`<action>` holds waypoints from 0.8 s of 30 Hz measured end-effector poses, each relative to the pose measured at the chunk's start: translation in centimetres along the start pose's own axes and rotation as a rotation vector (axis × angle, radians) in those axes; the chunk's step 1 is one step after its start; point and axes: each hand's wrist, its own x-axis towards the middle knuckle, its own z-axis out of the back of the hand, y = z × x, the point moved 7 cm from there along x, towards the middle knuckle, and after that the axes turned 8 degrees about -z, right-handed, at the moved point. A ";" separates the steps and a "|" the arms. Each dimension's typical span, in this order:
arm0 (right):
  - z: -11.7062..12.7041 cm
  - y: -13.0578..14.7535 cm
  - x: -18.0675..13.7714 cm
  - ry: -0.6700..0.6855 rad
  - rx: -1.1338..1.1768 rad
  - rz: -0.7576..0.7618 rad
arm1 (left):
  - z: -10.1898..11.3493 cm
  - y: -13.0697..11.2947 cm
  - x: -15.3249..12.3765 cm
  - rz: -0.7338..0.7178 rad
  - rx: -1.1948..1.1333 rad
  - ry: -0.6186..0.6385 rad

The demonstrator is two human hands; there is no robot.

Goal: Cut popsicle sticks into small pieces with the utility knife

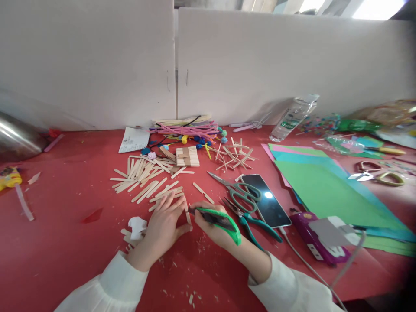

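My left hand [165,225] lies with its fingers spread over the table. Its index finger and thumb pin a wooden craft stick [187,213] down near its two ends. In my right hand [211,225] is a utility knife [224,221] with a bright green and dark handle, its tip pointing at that stick. The contact between blade and wood is too small to make out. More craft sticks [139,173] spread out beyond my left hand, some reaching under its fingertips. A single notched stick [203,193] lies just beyond my right hand.
Scissors [240,190], teal-handled pliers [256,225] and a phone [268,201] lie right of my right hand. Coloured paper [331,186], a purple glue-gun-like device [320,240] with a cable and a bottle [292,119] are farther right. Pink pipe cleaners [185,129] lie at the back.
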 end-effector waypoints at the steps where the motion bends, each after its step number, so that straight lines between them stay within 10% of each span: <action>1: -0.1 -0.1 0.1 0.005 -0.002 -0.003 | -0.1 0.0 0.0 0.001 -0.003 0.001; 24: -1.3 -4.1 0.1 -0.095 0.696 -0.546 | 0.3 -0.1 0.2 0.017 0.034 0.031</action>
